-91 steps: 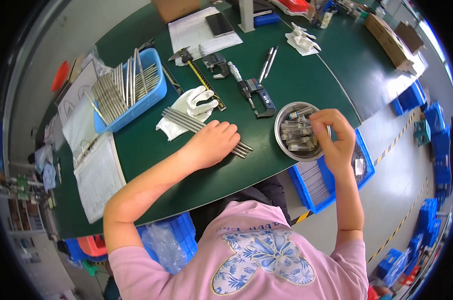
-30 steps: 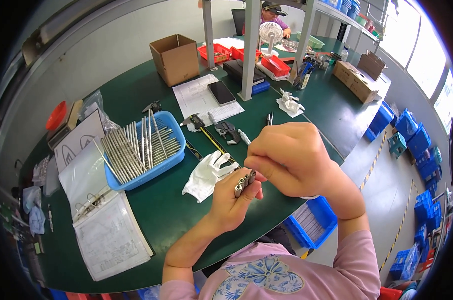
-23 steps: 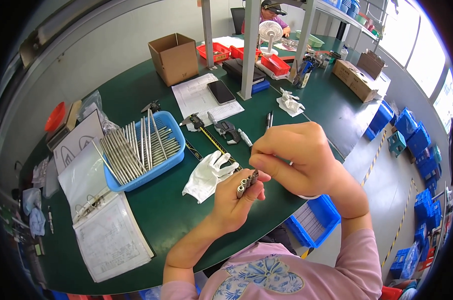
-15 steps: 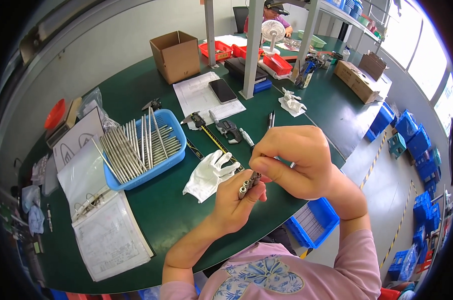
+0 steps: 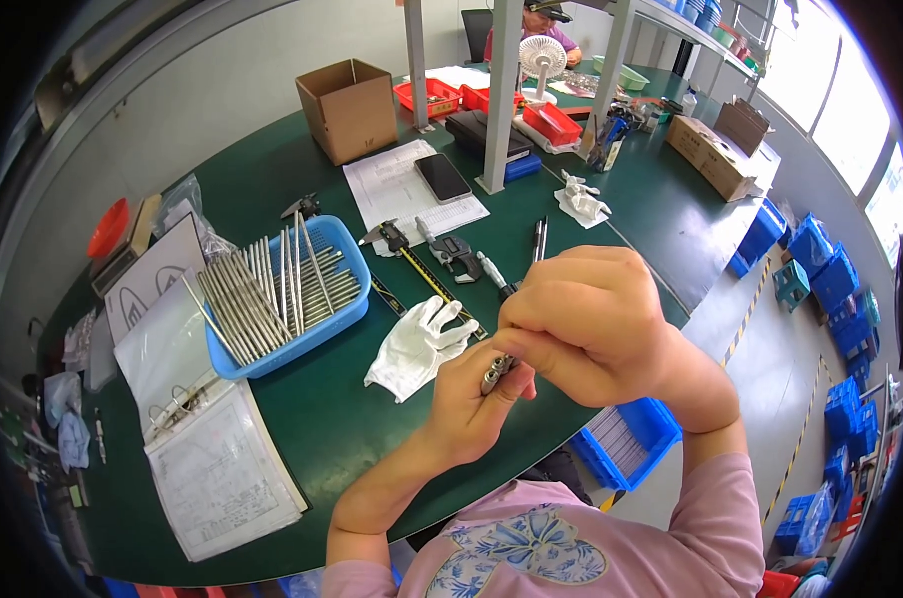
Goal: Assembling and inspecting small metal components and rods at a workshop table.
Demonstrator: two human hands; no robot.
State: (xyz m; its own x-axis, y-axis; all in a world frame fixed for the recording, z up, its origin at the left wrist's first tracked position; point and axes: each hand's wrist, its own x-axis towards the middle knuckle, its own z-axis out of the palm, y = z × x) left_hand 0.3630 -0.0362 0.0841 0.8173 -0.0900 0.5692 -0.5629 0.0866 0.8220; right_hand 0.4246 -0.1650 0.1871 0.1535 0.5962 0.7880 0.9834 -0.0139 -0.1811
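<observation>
Over the table's near edge, my left hand (image 5: 471, 404) is closed around a small bundle of metal rods (image 5: 495, 373). Only their hollow-looking ends show above the fingers. My right hand (image 5: 586, 324) is closed in a pinch right at those ends, touching or nearly touching the left fingers. What it pinches is hidden behind the thumb and knuckles. To the left, a light blue basket (image 5: 297, 361) holds many slim silver rods (image 5: 244, 304). A white glove (image 5: 418, 347) lies just beyond my left hand.
A caliper (image 5: 407, 251), a micrometer (image 5: 455, 256) and a phone (image 5: 442, 177) lie past my hands. An open binder (image 5: 222, 478) is at the left. A cardboard box (image 5: 347, 115) and metal posts stand farther back. Below the right edge sits a blue crate (image 5: 660, 429). Another person works behind a fan (image 5: 543, 58).
My right hand has shifted slightly down and turned over the rod ends, covering more of them. The left hand keeps its grip on the rods, almost unmoved.
</observation>
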